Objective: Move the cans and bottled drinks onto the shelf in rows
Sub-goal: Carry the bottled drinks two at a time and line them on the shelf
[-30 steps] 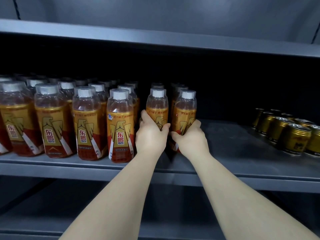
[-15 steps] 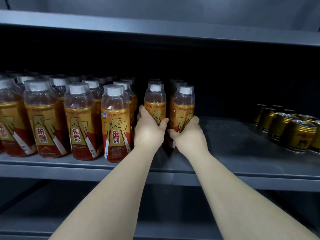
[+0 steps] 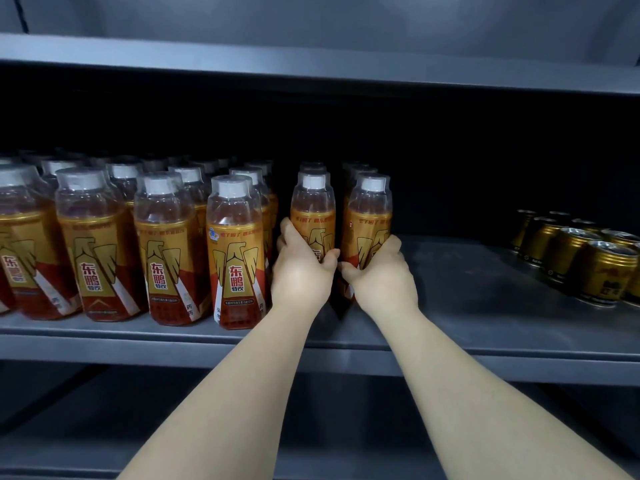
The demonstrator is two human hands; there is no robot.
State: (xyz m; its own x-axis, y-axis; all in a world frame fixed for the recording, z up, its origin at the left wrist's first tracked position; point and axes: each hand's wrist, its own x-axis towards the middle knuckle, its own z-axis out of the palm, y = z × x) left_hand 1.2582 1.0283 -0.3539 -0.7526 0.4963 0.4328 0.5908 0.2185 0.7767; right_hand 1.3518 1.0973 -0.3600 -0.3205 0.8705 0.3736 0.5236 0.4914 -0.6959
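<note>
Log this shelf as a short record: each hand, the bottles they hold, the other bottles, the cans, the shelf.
left hand: grips left bottle at its label
right hand: grips right bottle at its label
stance: both upright, side by side, white caps, set back from the front edge
other bottles: upright rows to the left, front ones nearer the edge
cans: gold, grouped at far right
shelf: grey metal, carries everything
</note>
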